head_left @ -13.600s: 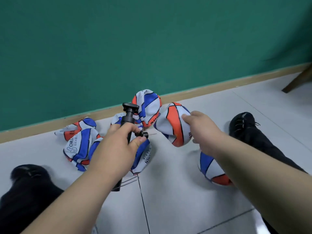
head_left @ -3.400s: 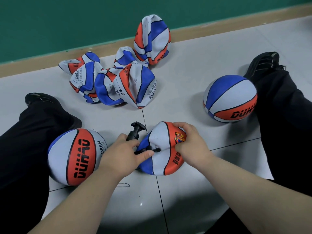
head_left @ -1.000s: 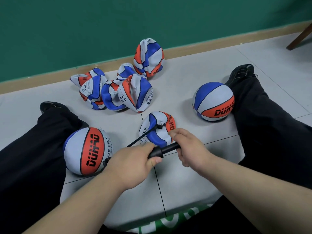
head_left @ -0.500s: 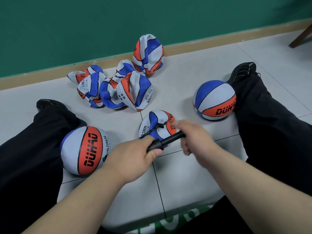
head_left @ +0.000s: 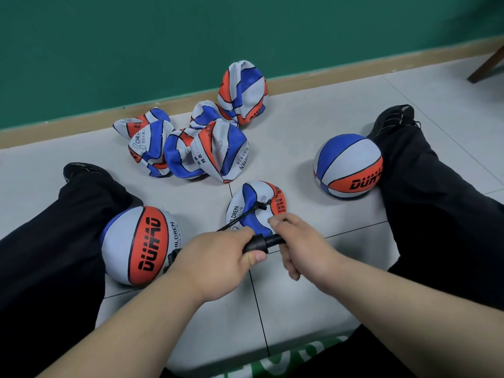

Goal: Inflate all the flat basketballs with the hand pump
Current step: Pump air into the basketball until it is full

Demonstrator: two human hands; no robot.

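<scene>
A flat red, white and blue basketball (head_left: 255,205) lies on the floor tiles between my legs, with a thin black hose (head_left: 245,214) plugged into it. The hose runs back to the black hand pump (head_left: 259,243), held level just in front of the ball. My left hand (head_left: 218,257) grips the pump's barrel. My right hand (head_left: 300,246) grips the handle end, close against the barrel. Several more flat basketballs (head_left: 196,148) lie heaped near the wall. One round basketball (head_left: 140,245) rests by my left leg, another round ball (head_left: 347,165) by my right leg.
My legs in black trousers spread to both sides, with a shoe (head_left: 392,121) at the right. A green wall with a wooden skirting board (head_left: 327,75) closes the far side. A wooden furniture leg (head_left: 488,64) stands at the far right.
My right hand has pushed the pump handle back in towards the barrel, after drawing it out half a second ago. The ball and my left hand have stayed put.
</scene>
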